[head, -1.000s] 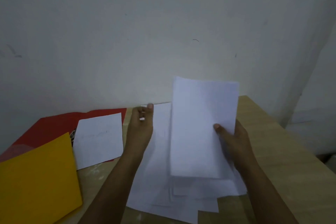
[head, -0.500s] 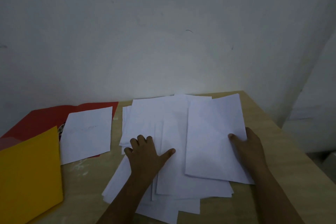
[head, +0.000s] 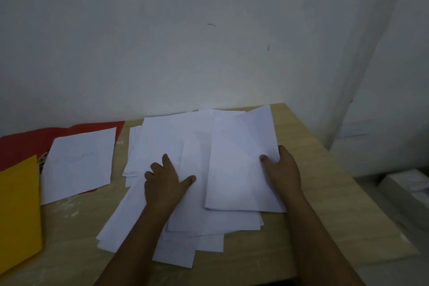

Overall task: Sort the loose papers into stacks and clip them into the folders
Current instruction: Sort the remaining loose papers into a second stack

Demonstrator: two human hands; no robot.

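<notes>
The wooden table (head: 325,193) fills the lower half of the view, set against a pale wall; across its middle lies the spread of loose papers (head: 167,137), white sheets fanned and overlapping at odd angles, reaching from the far edge nearly to the near edge. At the near left lies a yellow folder (head: 18,211); beyond it, at the far left, a red folder (head: 27,141) lies flat with a single sheet (head: 79,162) resting on it, apart from the main spread. On the right of the spread sits a small sheaf (head: 241,165), roughly squared, lying on top of the other sheets.

The right hand (head: 283,174) grips this sheaf at its right edge, thumb on top and fingers out of sight beneath; the left hand (head: 164,181) rests flat on the middle sheets, fingers spread and holding nothing.

The step in hand looks like gathering sheets into a stack, and no paper is yet clipped into either folder. To do it well, I would keep the left palm pressing so the lower sheets do not slide; draw one sheet at a time onto the sheaf, matching corners; then tap the edges square on the table before moving it to a folder, since thin sheets slip and crease easily.
</notes>
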